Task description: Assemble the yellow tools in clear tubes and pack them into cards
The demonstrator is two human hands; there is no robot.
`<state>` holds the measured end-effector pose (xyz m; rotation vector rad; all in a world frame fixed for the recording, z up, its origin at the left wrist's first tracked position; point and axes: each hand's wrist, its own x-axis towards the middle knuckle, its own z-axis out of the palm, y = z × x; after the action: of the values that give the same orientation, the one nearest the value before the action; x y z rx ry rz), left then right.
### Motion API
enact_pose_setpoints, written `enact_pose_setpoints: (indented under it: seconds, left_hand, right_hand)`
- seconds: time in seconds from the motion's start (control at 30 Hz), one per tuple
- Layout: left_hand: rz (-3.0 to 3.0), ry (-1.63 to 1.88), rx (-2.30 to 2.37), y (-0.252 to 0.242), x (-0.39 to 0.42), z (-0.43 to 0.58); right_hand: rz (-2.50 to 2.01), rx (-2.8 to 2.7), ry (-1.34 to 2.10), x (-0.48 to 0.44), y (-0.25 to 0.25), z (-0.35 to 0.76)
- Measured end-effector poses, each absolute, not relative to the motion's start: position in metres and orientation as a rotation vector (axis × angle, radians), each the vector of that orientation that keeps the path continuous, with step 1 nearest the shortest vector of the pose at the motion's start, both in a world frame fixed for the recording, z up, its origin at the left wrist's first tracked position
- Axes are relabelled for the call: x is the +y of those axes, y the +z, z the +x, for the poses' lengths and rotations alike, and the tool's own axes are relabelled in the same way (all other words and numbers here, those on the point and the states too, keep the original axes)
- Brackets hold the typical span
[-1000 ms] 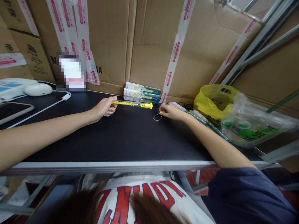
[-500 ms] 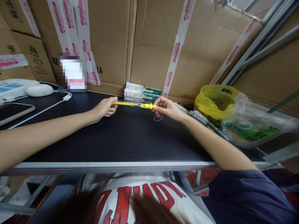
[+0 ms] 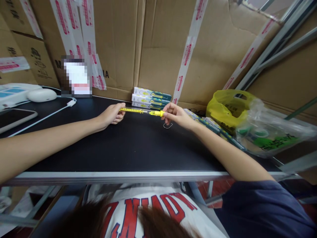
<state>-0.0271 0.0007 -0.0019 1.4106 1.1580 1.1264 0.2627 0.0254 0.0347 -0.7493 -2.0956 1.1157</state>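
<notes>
Between my two hands, a slim yellow tool (image 3: 133, 110) with dark scale-like marks lies roughly level over the black tabletop. My left hand (image 3: 112, 115) is closed around its left end. A short metal section shows in the middle, followed by a brighter yellow end piece (image 3: 156, 113). The fingertips of my right hand (image 3: 174, 114) pinch that end piece. Beneath my right fingers is a thin wire loop (image 3: 167, 126); whether it joins the tool is hidden. Just behind the tool, several slim white and green boxes (image 3: 151, 98) are stacked.
More slim boxes (image 3: 215, 127) lie right of my right hand. Beyond them are a yellow plastic bag (image 3: 228, 107) and a clear bag (image 3: 274, 137). A phone (image 3: 17, 119), white cable (image 3: 42, 116) and white rounded case (image 3: 41, 95) lie left. Large cartons (image 3: 158, 43) stand behind.
Both hands stay in nearly the same place with the same hold. The yellow end piece in my right fingers looks slightly turned.
</notes>
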Motion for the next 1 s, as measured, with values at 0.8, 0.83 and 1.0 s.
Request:
enact_pose_setpoints:
  seconds: [0.8, 0.83, 1.0]
  left_hand:
    - [1.378, 1.17, 1.153, -0.001, 0.003, -0.027]
    - [1.376, 1.168, 1.15, -0.002, 0.003, -0.027]
    - [1.379, 1.155, 1.145, -0.003, 0.002, -0.027]
  right_hand:
    - [-0.76, -2.044, 1.188, 0.018, 0.032, 0.255]
    - [-0.769, -2.053, 1.18, 0.019, 0.031, 0.255]
    - [-0.823, -2.111, 1.104, 0.02, 0.028, 0.255]
